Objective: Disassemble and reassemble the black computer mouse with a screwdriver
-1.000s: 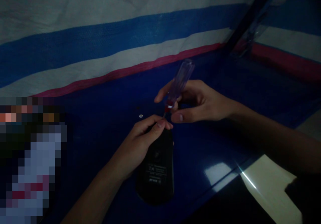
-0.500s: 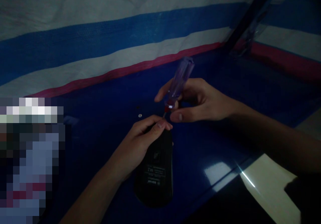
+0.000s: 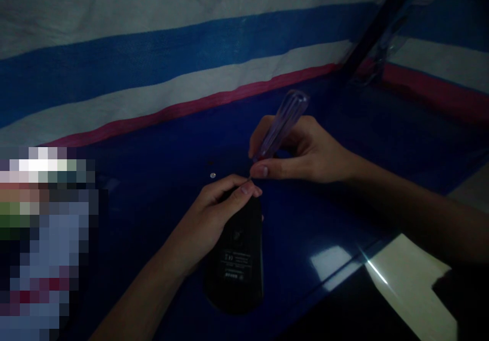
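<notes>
A black computer mouse (image 3: 239, 292) lies underside up on the blue table, its sensor opening and white label print showing. My left hand (image 3: 216, 203) is closed around its far end, thumb and fingertips close to a thin metal shaft there. That shaft belongs to a screwdriver (image 3: 284, 119) with a clear purplish handle, tilted up to the right. My right hand (image 3: 301, 150) grips the screwdriver low on the handle between thumb and fingers. The shaft's tip is hidden by my left fingertips.
A small shiny round piece (image 3: 213, 175) lies on the blue tabletop (image 3: 153, 163) beyond my left hand. Striped sheeting (image 3: 171, 46) hangs behind the table, with a dark pole (image 3: 378, 30) at the right. At the left edge is a pixelated area.
My right fingers have curled in from a looser spread and closed on the screwdriver. Its handle now leans further to the right. The left hand and mouse are nearly still.
</notes>
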### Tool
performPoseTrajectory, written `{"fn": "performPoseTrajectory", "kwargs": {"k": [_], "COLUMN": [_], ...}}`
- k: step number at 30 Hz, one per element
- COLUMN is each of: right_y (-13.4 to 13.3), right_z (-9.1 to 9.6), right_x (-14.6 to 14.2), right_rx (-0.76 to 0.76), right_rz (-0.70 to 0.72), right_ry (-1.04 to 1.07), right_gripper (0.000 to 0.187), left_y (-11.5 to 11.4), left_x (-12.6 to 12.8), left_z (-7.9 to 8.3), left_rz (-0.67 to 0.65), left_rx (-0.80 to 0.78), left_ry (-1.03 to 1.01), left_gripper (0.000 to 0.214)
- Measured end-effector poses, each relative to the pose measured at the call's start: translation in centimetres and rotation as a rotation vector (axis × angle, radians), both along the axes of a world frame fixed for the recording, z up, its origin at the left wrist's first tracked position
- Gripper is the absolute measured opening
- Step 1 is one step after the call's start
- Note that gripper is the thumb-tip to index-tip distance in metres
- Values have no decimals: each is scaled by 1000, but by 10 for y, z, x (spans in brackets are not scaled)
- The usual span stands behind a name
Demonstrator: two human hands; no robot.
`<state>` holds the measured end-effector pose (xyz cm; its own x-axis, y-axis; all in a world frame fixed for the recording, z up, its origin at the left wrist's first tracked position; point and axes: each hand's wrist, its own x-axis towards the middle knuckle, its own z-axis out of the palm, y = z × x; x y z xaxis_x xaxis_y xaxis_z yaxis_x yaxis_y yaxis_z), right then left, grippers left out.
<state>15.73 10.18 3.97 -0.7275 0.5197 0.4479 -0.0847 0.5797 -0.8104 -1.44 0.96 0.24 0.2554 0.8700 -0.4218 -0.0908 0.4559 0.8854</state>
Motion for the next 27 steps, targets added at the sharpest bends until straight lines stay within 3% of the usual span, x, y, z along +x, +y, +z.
{"fn": "performPoseTrajectory", "kwargs": {"k": [5, 11, 14, 18, 24, 27], "right_y": [1, 3, 3, 0, -2, -2], "right_z": [1, 3, 1, 0, 5, 5], "right_x": [3, 6, 5, 1, 2, 3], "right_rx": [-83, -271, -228, -101, -187, -248], "right_rz": [15, 176, 77, -46, 108, 158], "right_ry": [-31, -67, -66, -39, -73, -84], "right_gripper": [18, 24, 16, 21, 30, 25], "left_y": [0, 0, 1, 0, 0, 0], "left_x": [-1, -1, 0, 0, -2, -1], "left_z": [-2, 0, 1, 0, -2, -1], "left_rz": [-1, -22, -5, 8, 4, -14], "left_rx": [11, 41, 45, 35, 17, 22], "left_ry": [0, 3, -10, 9, -1, 5], "left_gripper": [30, 31, 30, 29, 28, 29]}}
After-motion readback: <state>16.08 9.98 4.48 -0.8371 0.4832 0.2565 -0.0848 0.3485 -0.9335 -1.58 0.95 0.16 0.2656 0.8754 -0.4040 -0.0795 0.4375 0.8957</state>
